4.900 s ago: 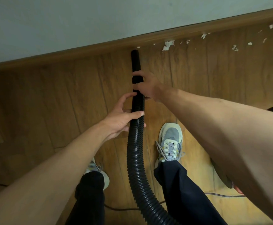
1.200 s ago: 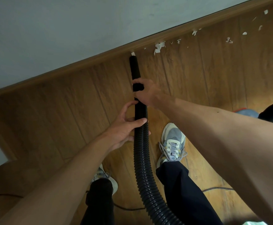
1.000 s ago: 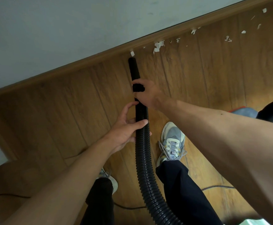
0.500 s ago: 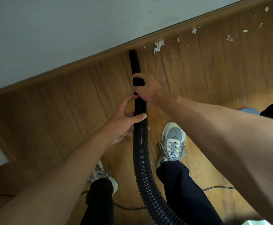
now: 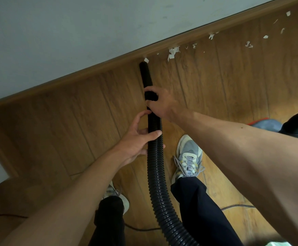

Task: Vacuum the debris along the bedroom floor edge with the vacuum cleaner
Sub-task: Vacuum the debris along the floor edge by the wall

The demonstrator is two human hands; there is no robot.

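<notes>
The nozzle (image 5: 146, 77) pointed at the far baseboard (image 5: 91, 71), its tip just beside a white scrap (image 5: 146, 59). Our right hand (image 5: 162, 102) gripped the nozzle to steer. Our left hand (image 5: 137, 141) curled round the ribbed hose (image 5: 156, 174), probably to carry it. More scraps (image 5: 172, 52) lay to the right.

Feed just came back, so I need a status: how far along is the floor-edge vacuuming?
Done: floor along the skirting board left of the nozzle shows no scraps. In hand: left hand holds the ribbed hose, right hand grips the nozzle, its tip at one white scrap. Left: scrap cluster and scattered bits rightward along the board.
</notes>
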